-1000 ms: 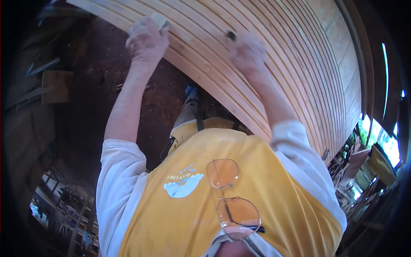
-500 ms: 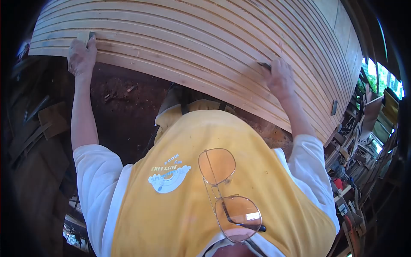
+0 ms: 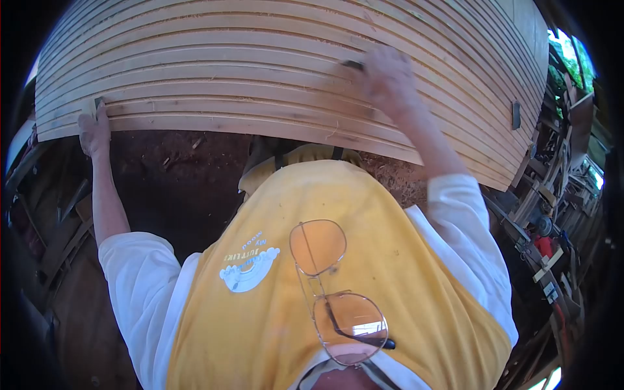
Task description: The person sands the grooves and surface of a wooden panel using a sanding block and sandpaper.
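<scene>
Long pale wooden strips with grooves between them form a broad wooden panel (image 3: pixel 214 68) in front of me. At its near left corner, my left hand (image 3: pixel 95 133) is closed around a small pale block (image 3: pixel 92 108) with a dark edge, resting at the panel's border. My right hand (image 3: pixel 389 78), blurred by motion, is over the right-middle of the panel, fingers closed on a dark flat piece (image 3: pixel 353 65). Most of that piece is hidden under the fingers, so its kind cannot be made out.
Another dark flat piece (image 3: pixel 516 115) lies on the panel's right end. Scrap wood and tools (image 3: pixel 549 227) are piled on the right. Reddish-brown ground (image 3: pixel 182 156) shows below the panel's near edge. Folded glasses (image 3: pixel 338 292) hang from my yellow shirt (image 3: pixel 273 338).
My right hand has swept left and up over the strips with the dark piece. My left hand stays at the panel's left corner with the block. The whole view has shifted somewhat.
</scene>
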The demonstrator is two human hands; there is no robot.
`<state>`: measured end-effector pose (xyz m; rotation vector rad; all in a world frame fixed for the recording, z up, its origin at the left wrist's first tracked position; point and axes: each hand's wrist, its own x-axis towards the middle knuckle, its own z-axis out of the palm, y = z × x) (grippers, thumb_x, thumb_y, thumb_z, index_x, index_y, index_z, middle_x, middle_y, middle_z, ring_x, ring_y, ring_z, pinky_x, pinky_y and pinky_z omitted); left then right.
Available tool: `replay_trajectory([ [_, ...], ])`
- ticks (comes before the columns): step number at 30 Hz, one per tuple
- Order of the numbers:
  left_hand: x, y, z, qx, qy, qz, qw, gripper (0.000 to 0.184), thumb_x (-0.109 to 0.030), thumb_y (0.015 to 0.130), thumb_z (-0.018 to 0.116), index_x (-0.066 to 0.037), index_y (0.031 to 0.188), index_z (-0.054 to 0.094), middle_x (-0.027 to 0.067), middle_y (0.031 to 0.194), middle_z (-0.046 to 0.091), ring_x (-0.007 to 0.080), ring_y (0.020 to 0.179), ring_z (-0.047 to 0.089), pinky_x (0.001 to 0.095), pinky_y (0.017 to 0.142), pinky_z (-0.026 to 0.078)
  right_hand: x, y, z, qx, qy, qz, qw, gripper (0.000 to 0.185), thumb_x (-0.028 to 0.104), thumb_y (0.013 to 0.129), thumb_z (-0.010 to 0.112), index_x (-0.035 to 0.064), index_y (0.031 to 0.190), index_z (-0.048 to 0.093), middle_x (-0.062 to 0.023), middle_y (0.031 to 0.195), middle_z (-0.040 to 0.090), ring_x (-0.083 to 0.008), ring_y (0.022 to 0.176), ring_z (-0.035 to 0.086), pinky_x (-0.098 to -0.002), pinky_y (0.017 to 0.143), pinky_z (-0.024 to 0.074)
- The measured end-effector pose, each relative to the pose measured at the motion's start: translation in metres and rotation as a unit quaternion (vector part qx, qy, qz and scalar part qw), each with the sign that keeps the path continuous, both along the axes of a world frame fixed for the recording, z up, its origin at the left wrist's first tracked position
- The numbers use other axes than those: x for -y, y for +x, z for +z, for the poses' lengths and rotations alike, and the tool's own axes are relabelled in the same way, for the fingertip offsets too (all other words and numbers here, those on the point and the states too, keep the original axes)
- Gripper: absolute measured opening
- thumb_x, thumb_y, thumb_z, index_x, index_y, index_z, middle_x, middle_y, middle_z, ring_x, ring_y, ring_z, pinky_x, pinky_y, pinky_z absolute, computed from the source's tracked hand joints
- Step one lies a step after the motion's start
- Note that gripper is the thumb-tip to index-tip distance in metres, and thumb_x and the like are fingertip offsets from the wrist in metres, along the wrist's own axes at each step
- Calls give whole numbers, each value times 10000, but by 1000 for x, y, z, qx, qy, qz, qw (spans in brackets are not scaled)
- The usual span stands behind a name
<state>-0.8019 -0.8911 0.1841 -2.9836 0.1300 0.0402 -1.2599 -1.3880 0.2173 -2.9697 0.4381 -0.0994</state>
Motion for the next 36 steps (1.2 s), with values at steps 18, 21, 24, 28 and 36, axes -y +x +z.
replay_trajectory([
  [18,-3,-7,-6,29,-29,-39,998,836,-726,920,544,25,1283,609,286,1276,659,452,1200,639,520,1022,506,48,-56,10,-23,-9,65,998,266,206,870,750,67,988,557,-152,956,588,-375,941,583,-491,813,450],
  [21,13,-18,3,32,-15,-27,999,776,-681,925,573,26,1243,622,275,1257,669,438,1185,647,515,993,528,15,4,-1,-43,-13,56,997,290,338,888,731,94,944,585,-128,936,596,-346,938,593,-481,819,456],
  [24,18,-23,9,48,-49,-37,997,662,-607,915,649,14,1142,627,264,1153,684,425,1100,676,520,898,566,-60,113,-8,7,-31,84,996,267,321,893,721,96,915,579,-121,914,601,-325,931,603,-464,788,450],
  [28,25,-29,9,73,-60,-54,994,615,-562,906,690,17,1097,608,240,1077,674,404,1035,689,498,826,594,-152,253,-12,46,-10,118,992,238,317,910,701,94,948,628,-118,944,638,-312,935,623,-461,805,459],
  [36,27,-35,14,100,-120,-63,986,569,-429,834,802,25,1106,593,199,1071,662,368,1016,686,461,795,604,-275,459,-19,17,26,170,985,259,314,926,648,69,889,724,-160,890,733,-371,884,710,-479,786,531],
])
